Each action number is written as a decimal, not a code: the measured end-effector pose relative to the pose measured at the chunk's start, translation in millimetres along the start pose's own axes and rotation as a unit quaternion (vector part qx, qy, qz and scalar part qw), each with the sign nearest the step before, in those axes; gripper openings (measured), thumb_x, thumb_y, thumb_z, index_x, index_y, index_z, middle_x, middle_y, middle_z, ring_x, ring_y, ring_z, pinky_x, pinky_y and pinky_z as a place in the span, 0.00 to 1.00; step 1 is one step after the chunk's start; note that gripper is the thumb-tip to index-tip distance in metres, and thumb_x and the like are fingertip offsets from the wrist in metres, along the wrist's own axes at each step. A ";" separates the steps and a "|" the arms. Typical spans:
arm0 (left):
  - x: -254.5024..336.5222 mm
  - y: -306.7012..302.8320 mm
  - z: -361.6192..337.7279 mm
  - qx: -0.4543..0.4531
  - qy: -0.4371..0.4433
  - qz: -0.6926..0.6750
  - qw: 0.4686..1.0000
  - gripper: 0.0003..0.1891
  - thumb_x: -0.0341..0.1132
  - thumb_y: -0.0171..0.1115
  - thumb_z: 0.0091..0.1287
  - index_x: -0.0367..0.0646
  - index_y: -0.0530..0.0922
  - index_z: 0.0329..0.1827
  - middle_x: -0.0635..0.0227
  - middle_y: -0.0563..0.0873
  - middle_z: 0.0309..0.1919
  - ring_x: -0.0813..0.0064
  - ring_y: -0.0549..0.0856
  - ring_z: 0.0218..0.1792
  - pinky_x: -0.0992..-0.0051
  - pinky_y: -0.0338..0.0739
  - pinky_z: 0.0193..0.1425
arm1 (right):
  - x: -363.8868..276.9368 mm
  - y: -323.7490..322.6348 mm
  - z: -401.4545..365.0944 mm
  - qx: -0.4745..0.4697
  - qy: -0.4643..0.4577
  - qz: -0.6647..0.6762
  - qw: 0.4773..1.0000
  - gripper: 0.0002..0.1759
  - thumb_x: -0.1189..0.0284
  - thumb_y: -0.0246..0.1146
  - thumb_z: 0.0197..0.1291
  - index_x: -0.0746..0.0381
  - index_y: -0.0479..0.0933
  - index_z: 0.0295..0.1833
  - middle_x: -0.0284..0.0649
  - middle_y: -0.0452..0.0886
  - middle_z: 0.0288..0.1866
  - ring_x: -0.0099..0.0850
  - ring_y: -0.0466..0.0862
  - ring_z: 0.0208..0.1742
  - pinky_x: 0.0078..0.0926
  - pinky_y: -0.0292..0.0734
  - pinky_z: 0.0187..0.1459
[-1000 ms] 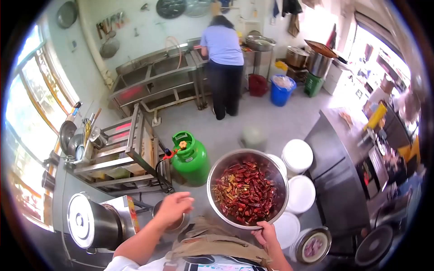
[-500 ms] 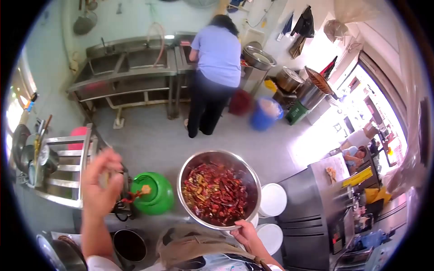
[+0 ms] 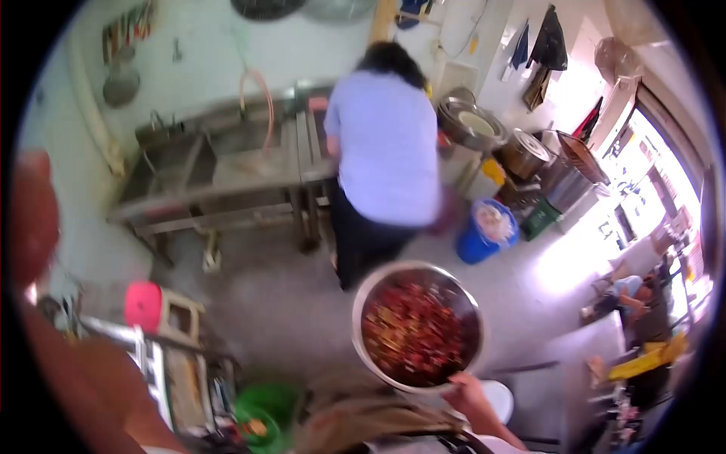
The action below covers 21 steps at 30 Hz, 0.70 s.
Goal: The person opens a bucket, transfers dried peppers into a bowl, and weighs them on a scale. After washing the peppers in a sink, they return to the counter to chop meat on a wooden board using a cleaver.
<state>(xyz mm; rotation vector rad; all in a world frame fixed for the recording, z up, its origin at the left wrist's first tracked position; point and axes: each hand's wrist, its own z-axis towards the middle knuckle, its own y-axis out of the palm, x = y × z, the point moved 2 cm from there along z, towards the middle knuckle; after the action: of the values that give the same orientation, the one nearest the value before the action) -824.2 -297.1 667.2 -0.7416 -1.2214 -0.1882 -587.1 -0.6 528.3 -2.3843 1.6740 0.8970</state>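
Observation:
A large steel bowl [image 3: 361, 340] full of red dried chillies [image 3: 416, 329] hangs in front of my body. My right hand [image 3: 467, 395] grips its near right rim, fingers closed round the edge. At the far left, close to the camera, my left hand [image 3: 34, 219] is raised. It is blurred and partly cut off by the dark border, so its fingers cannot be made out. Below the bowl on the left stands a green gas cylinder [image 3: 265, 405] with an orange-tan valve area [image 3: 257, 426].
A co-worker in a light blue shirt [image 3: 389, 147] bends over a steel sink counter [image 3: 249, 170] ahead. A blue bucket [image 3: 484, 240] stands right of them. A white lidded tub [image 3: 497, 401] and steel worktop [image 3: 560, 352] lie right, a pink stool [image 3: 144, 306] left.
My left hand has risen to the far left, nearer the camera. The view has shifted, and the bowl, still in my right hand, sits further right and closer to the co-worker.

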 end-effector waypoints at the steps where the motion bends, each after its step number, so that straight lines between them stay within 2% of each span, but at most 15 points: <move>1: -8.6 3.7 29.9 -0.007 -0.034 -0.004 0.999 0.27 0.39 0.67 0.58 0.31 0.72 0.57 0.56 0.80 0.46 0.69 0.81 0.41 0.72 0.75 0.50 | -16.7 -14.6 20.8 -0.037 -0.021 -0.002 0.999 0.09 0.75 0.63 0.46 0.58 0.71 0.34 0.35 0.72 0.25 0.32 0.72 0.24 0.29 0.68 0.24; 3: -27.3 8.2 84.6 -0.006 -0.072 -0.018 0.997 0.27 0.39 0.67 0.58 0.32 0.73 0.56 0.55 0.80 0.46 0.68 0.81 0.41 0.72 0.75 0.50 | -47.8 -44.3 61.6 -0.111 -0.062 -0.001 0.992 0.13 0.73 0.57 0.47 0.59 0.73 0.42 0.34 0.76 0.29 0.34 0.80 0.32 0.31 0.72 0.22; 4: -32.8 8.3 114.5 -0.008 -0.079 -0.020 0.997 0.26 0.38 0.67 0.57 0.32 0.73 0.56 0.55 0.80 0.46 0.68 0.81 0.42 0.71 0.75 0.50 | -41.6 -90.1 103.3 -0.075 -0.226 -0.170 0.956 0.22 0.73 0.60 0.47 0.61 0.72 0.51 0.36 0.77 0.41 0.33 0.78 0.32 0.36 0.78 0.27; 5: -36.8 7.0 142.6 -0.012 -0.081 -0.018 0.996 0.26 0.38 0.67 0.57 0.32 0.73 0.56 0.55 0.80 0.46 0.68 0.81 0.42 0.71 0.75 0.50 | -60.8 -73.6 91.6 -0.035 -0.243 -0.145 0.959 0.16 0.75 0.57 0.46 0.61 0.73 0.44 0.37 0.78 0.37 0.31 0.77 0.29 0.33 0.77 0.27; 7: -41.0 10.0 197.8 -0.017 -0.056 -0.011 0.998 0.25 0.37 0.67 0.57 0.32 0.73 0.55 0.55 0.80 0.46 0.68 0.81 0.42 0.71 0.75 0.50 | -116.3 -24.7 71.3 -0.078 -0.129 0.050 0.987 0.11 0.76 0.57 0.46 0.60 0.74 0.39 0.38 0.78 0.34 0.31 0.76 0.22 0.36 0.78 0.25; 9: -37.0 17.4 247.7 -0.030 -0.009 -0.001 1.000 0.25 0.36 0.67 0.57 0.32 0.73 0.55 0.54 0.80 0.46 0.67 0.81 0.42 0.71 0.75 0.50 | -133.6 -29.1 90.1 0.038 -0.106 0.072 0.991 0.08 0.75 0.57 0.46 0.59 0.73 0.35 0.38 0.78 0.31 0.31 0.74 0.18 0.32 0.76 0.20; 10: -32.1 18.7 269.9 -0.031 0.028 0.005 0.999 0.24 0.36 0.67 0.57 0.32 0.73 0.55 0.54 0.80 0.46 0.67 0.81 0.42 0.71 0.75 0.50 | -129.9 -52.3 112.7 0.006 -0.156 0.089 0.984 0.04 0.75 0.57 0.47 0.57 0.72 0.32 0.37 0.78 0.29 0.31 0.75 0.19 0.23 0.72 0.16; 11: -22.4 18.1 294.0 -0.027 0.079 0.015 0.996 0.24 0.36 0.67 0.57 0.32 0.74 0.54 0.54 0.80 0.46 0.67 0.81 0.42 0.71 0.75 0.50 | -140.5 -33.2 114.2 0.029 -0.158 0.118 0.980 0.03 0.74 0.57 0.48 0.57 0.71 0.31 0.35 0.77 0.28 0.30 0.76 0.20 0.18 0.69 0.14; 12: -5.6 20.5 315.4 -0.025 0.131 0.023 0.991 0.24 0.35 0.67 0.57 0.32 0.74 0.54 0.54 0.80 0.45 0.67 0.81 0.42 0.71 0.75 0.50 | -152.0 -17.9 110.8 0.079 -0.174 0.127 0.973 0.02 0.73 0.57 0.50 0.57 0.71 0.31 0.33 0.75 0.28 0.29 0.76 0.23 0.20 0.70 0.16; 13: 15.2 19.5 332.0 -0.023 0.184 0.031 0.982 0.24 0.35 0.66 0.57 0.33 0.74 0.54 0.54 0.80 0.45 0.66 0.81 0.43 0.71 0.75 0.50 | -154.0 -12.9 111.9 0.019 -0.186 0.152 0.971 0.03 0.72 0.59 0.50 0.56 0.71 0.31 0.32 0.76 0.30 0.27 0.76 0.24 0.19 0.69 0.14; 16: 95.0 22.5 383.1 -0.007 0.321 0.041 0.946 0.23 0.34 0.66 0.56 0.33 0.74 0.53 0.53 0.80 0.45 0.66 0.81 0.43 0.70 0.75 0.50 | -197.0 27.2 119.1 0.089 -0.193 0.202 0.956 0.12 0.73 0.54 0.48 0.59 0.73 0.41 0.33 0.77 0.33 0.28 0.77 0.25 0.18 0.75 0.18; 17: 120.7 23.7 392.8 -0.006 0.355 0.041 0.934 0.22 0.33 0.66 0.56 0.33 0.74 0.53 0.53 0.80 0.45 0.66 0.81 0.43 0.70 0.75 0.50 | -200.1 33.5 117.2 0.080 -0.188 0.216 0.955 0.05 0.74 0.56 0.48 0.58 0.71 0.33 0.36 0.75 0.33 0.30 0.74 0.27 0.24 0.69 0.24; 19: 162.1 42.5 420.7 -0.013 0.394 0.035 0.918 0.22 0.33 0.66 0.56 0.33 0.75 0.53 0.53 0.80 0.45 0.65 0.81 0.43 0.70 0.75 0.50 | -209.7 29.0 142.7 0.025 -0.166 0.254 0.953 0.08 0.73 0.56 0.48 0.59 0.72 0.37 0.33 0.77 0.28 0.27 0.75 0.23 0.20 0.69 0.19; 21: 180.9 70.2 442.8 -0.021 0.402 0.047 0.914 0.21 0.32 0.66 0.56 0.33 0.75 0.52 0.52 0.80 0.45 0.65 0.81 0.44 0.70 0.75 0.50 | -227.8 28.9 163.1 0.035 -0.176 0.281 0.943 0.08 0.74 0.56 0.47 0.60 0.72 0.36 0.33 0.76 0.26 0.29 0.74 0.22 0.23 0.69 0.22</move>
<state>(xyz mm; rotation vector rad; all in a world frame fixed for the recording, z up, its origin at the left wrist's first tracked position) -1069.6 69.7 864.6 -0.6569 -0.3953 -0.3954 -730.6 241.5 517.6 -1.5776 2.2021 1.2178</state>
